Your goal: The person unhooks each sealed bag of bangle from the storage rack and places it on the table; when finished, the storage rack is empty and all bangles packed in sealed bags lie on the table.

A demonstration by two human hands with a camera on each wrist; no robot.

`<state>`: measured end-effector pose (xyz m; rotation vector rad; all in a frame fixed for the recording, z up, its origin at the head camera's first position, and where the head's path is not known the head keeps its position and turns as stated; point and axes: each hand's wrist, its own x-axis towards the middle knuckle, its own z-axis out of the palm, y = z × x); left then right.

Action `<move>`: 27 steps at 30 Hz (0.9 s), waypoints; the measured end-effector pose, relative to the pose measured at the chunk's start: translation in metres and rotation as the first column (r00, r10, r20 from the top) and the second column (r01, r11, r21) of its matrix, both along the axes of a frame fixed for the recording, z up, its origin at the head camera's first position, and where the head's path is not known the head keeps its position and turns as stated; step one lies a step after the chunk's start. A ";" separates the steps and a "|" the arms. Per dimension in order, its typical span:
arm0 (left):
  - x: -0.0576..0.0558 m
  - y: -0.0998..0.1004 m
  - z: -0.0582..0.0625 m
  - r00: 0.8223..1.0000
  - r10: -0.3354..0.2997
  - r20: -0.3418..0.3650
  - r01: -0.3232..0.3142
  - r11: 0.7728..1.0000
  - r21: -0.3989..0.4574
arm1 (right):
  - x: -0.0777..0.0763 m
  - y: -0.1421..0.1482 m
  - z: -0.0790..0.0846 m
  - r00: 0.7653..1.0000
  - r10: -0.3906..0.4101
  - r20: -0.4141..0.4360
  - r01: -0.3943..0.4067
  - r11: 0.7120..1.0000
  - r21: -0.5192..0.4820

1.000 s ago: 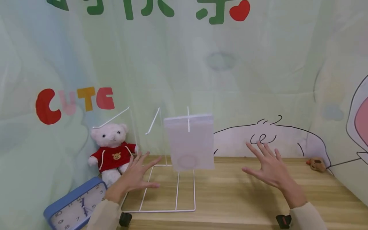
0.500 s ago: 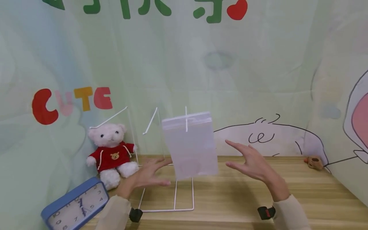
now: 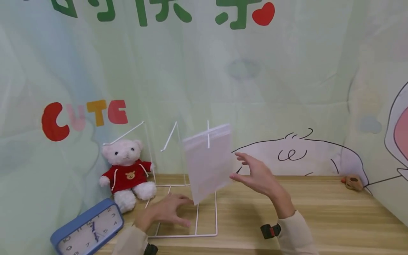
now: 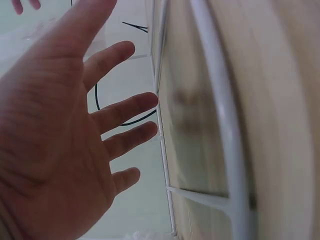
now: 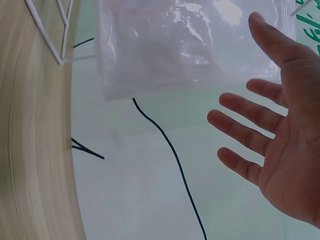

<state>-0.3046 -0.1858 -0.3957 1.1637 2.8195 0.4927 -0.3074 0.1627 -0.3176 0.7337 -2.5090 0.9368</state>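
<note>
A stack of clear zip-lock bags (image 3: 208, 163) hangs from the right hook of a white wire rack (image 3: 216, 216), turned at an angle with its lower left corner toward me. My right hand (image 3: 258, 175) is at the bags' right edge, thumb and fingers spread apart. In the right wrist view, the right hand (image 5: 295, 125) has its palm toward the shiny bags (image 5: 160, 45). My left hand (image 3: 169, 210) is low over the rack's base, fingertips near the bags' bottom corner. The left wrist view shows the left hand (image 4: 65, 130) with fingers extended and nothing held.
A white teddy bear (image 3: 129, 175) in a red hoodie sits behind the rack's left side. In front of it leans a blue clock (image 3: 87, 228). Two other hooks (image 3: 169, 136) stick out from the rack. A small brown toy (image 3: 352, 182) lies at the table's far right.
Both hands have come inward toward the bags, the right one leftward to their edge, the left one rightward and lower. The hanging bags have swung round to an angle.
</note>
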 end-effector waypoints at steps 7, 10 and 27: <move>0.011 -0.003 -0.006 0.991 -0.123 -0.058 0.119 0.990 -0.071 | -0.006 -0.003 -0.010 0.997 0.022 0.076 -0.018 0.998 -0.061; 0.020 -0.012 -0.008 0.986 -0.147 -0.076 0.141 0.987 -0.082 | -0.011 -0.008 -0.017 0.988 0.082 0.131 -0.071 0.994 -0.087; 0.022 -0.068 -0.003 0.997 -0.073 -0.026 0.072 0.997 -0.023 | -0.025 -0.029 -0.032 0.984 0.102 0.148 -0.066 0.970 -0.233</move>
